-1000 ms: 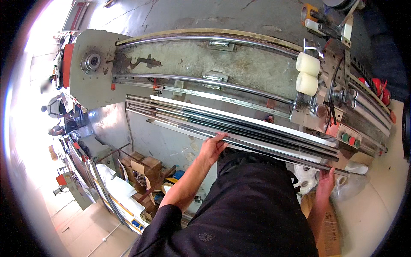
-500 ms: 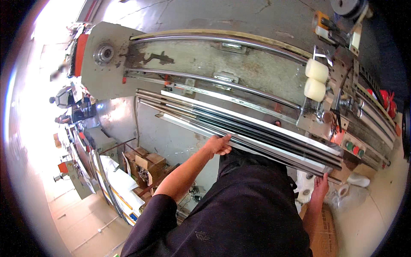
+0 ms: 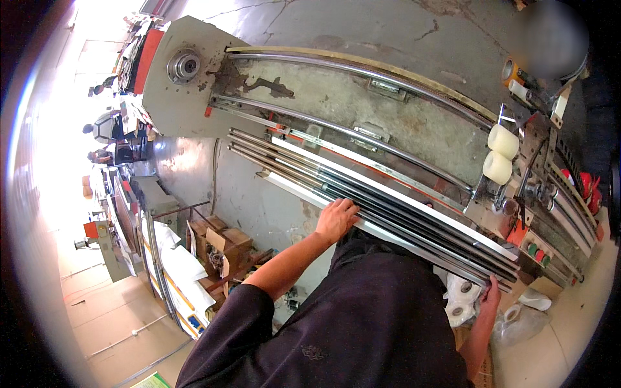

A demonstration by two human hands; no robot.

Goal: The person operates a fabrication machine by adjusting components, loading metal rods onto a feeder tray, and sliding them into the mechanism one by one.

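Several long, thin metal rods (image 3: pixel 291 160) lie side by side across a white-edged tray (image 3: pixel 294 186) just in front of my body. They look brownish toward the left and dark or shiny along the middle and right. My left hand (image 3: pixel 337 220) reaches over the tray's near edge, its fingers curled down on the nearest rod. At the right end of the tray, my right hand (image 3: pixel 491 295) has thumb and fingers around the tip of that near rod. The undersides of both grips are hidden.
Beyond the tray stands a long machine with steel rails (image 3: pixel 291 115) and a grey end plate (image 3: pixel 174 97). Two cream rollers (image 3: pixel 499 155) and green and red buttons (image 3: pixel 538 253) sit at its right. Cardboard boxes (image 3: pixel 223 242) are at lower left, plastic-wrapped rolls (image 3: pixel 460 301) beneath my right side.
The nearest rod has shifted away from my body, from over the tray's near edge to beside the other rods. My left hand has come up on top of it. The view has turned slightly.
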